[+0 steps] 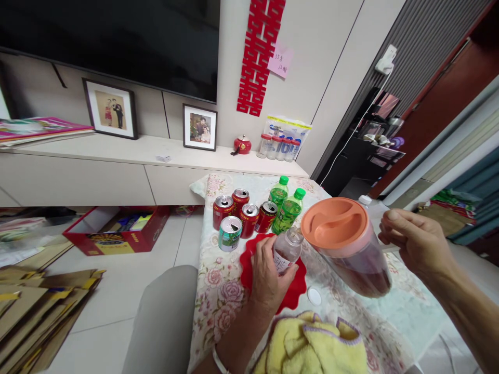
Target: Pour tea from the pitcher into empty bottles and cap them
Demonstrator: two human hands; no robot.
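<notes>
Head view showed us both hands over a table (218,306) with a flowery cloth.

Our left hand (268,278) was wrapped around a small clear bottle (287,250). The fingers were curled round its middle and the palm faced away from us. The bottle stood on a red mat (249,265), near the middle of the table, and its top was open. We think this bottle was light and thin, so it could squash or tip over. The middle looked like the best spot to hold it.

Our right hand (413,241) held up a pitcher (351,249) with an orange lid (335,222). The fingers were curled shut at its side, but we could not see the handle. The pitcher was off the table and tipped toward the small bottle, with its rim just beside the bottle's mouth. Dark red drink sat low inside it. We think it was quite heavy and the drink could slosh, so the handle side was the place to grip.

A white cap (314,296) lay on the cloth near the mat. A yellow towel (312,345) lay close to us. Cans (239,213) and green bottles (288,208) stood behind the mat.
</notes>
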